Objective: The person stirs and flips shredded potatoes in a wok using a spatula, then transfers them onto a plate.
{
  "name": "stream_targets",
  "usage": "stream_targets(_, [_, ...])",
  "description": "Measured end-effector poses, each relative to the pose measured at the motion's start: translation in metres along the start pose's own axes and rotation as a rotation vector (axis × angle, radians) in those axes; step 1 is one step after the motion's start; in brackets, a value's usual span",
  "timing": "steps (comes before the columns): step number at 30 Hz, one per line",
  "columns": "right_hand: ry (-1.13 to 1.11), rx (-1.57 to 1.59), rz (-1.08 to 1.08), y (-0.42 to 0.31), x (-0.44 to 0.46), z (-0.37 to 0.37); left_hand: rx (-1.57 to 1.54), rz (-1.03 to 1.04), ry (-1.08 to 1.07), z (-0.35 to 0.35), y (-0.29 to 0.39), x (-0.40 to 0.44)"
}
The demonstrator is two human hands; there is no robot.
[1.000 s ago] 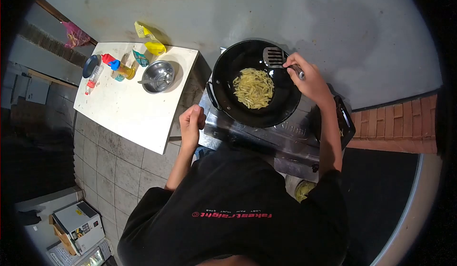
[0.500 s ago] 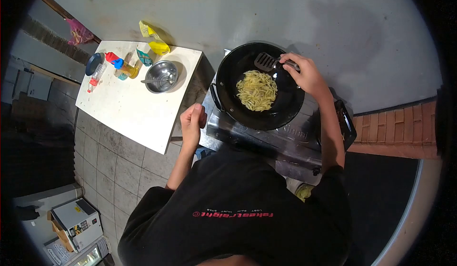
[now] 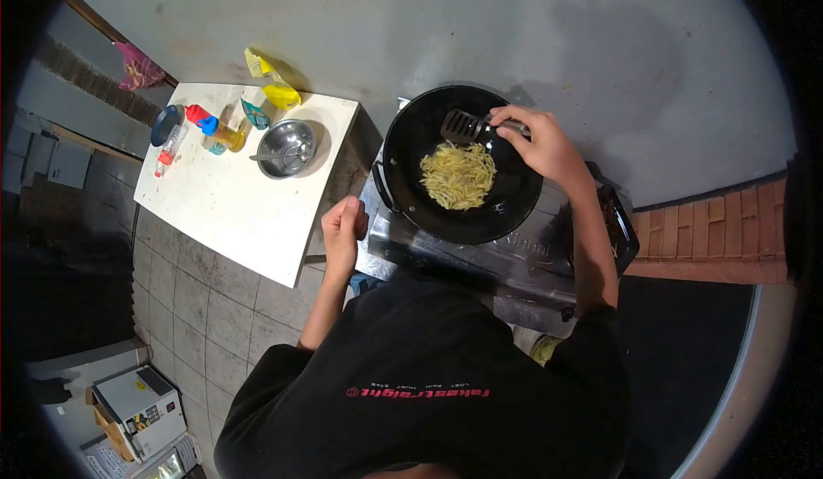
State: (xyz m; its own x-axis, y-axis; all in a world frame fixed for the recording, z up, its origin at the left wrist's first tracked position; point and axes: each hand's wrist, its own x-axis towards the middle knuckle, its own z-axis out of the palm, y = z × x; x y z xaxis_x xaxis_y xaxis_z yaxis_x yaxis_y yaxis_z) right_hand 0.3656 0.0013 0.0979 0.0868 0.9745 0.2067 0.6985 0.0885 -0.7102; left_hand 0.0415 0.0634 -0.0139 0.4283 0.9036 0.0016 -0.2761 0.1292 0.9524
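Note:
My right hand (image 3: 540, 140) is closed round the handle of a slotted spatula (image 3: 464, 126). The spatula's dark head is over the far side of a black wok (image 3: 514, 200), just beside a heap of thin pale-yellow strips (image 3: 458, 176) that look like cut potato. The wok sits on a metal gas stove (image 3: 514, 256). My left hand (image 3: 345, 226) makes a loose fist with the thumb on top, left of the wok and apart from its side handle (image 3: 381, 187). Nothing shows sticking out of that fist.
On the left, a white table (image 3: 249, 222) bears a steel bowl (image 3: 287, 149) with a spoon, a yellow packet (image 3: 279, 89), a bottle of yellow liquid (image 3: 227, 134) and a clear bottle (image 3: 170, 155). A grey wall (image 3: 583, 59) rises behind the wok. Bricks (image 3: 711, 243) are at the right.
The spatula head has moved slightly left and closer to the strips' upper edge. My left hand stays in a fist. The whole view has shifted a little.

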Motion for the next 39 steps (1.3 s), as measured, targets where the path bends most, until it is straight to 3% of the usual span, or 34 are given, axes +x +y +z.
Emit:
stream_targets(17, [0.312, -0.251, 0.134, 0.012, -0.003, 0.011, 0.025, -0.002, -0.016, 0.008, 0.006, 0.001])
stream_targets(21, [0.227, -0.207, 0.227, 0.000, -0.002, 0.021, 0.005, -0.008, -0.022, 0.011, 0.004, 0.001])
stream_targets(27, [0.335, -0.294, 0.102, -0.014, -0.003, 0.014, -0.012, -0.017, -0.014, 0.006, 0.003, 0.001])
stream_targets(32, [0.312, -0.471, 0.227, -0.019, -0.004, 0.003, -0.005, 0.000, -0.015, 0.004, 0.002, 0.002])
stream_targets(37, [0.354, -0.325, 0.333, 0.015, -0.010, 0.009, 0.003, 0.013, 0.028, 0.000, 0.003, -0.001])
stream_targets(39, [0.383, -0.132, 0.392, 0.040, -0.015, 0.017, 0.004, 0.015, 0.030, -0.003, 0.003, -0.002])
